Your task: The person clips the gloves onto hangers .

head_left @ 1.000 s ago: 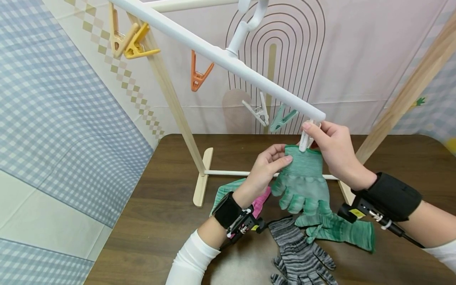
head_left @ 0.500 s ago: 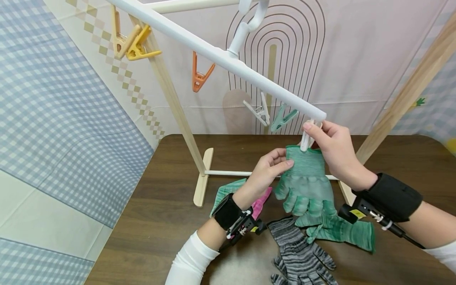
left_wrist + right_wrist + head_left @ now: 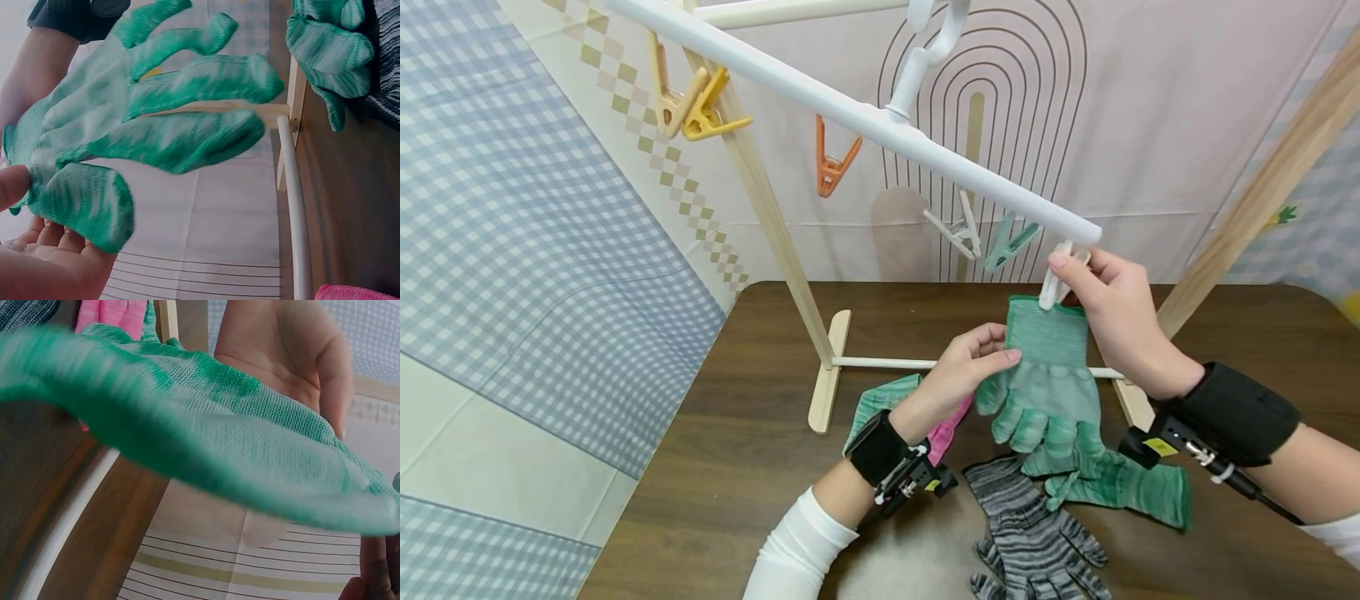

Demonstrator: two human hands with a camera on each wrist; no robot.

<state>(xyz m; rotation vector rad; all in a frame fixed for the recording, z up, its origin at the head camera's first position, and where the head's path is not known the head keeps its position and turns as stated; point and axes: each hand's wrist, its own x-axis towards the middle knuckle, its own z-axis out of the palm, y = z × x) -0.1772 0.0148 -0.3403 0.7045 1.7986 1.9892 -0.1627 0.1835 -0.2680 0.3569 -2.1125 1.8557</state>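
A green and pale-green knit glove (image 3: 1048, 383) hangs fingers down, its cuff in the tip of a white clothespin (image 3: 1049, 287) at the hanger's right end. My right hand (image 3: 1120, 312) pinches this clothespin between thumb and fingers. At the glove's left edge is my left hand (image 3: 958, 371), thumb in front of the knit and the other fingers curled loosely behind. The left wrist view shows the glove (image 3: 94, 119) close up, with the left fingers (image 3: 59, 240) partly behind it. In the right wrist view the glove (image 3: 206, 425) is blurred and hides much of the clothespin.
On the wooden table (image 3: 700, 500) lie a grey-black striped glove (image 3: 1030, 525), another green glove (image 3: 1150, 492) and a pink-and-green one (image 3: 951, 429) behind the left forearm. The white hanger bar (image 3: 865, 117) carries more clothespins, including an orange one (image 3: 831, 167). Wooden stand legs (image 3: 767, 200) flank it.
The hanger's right end, the clothespin and my right hand have shifted slightly right and up. My left hand has slipped a little lower along the glove's edge.
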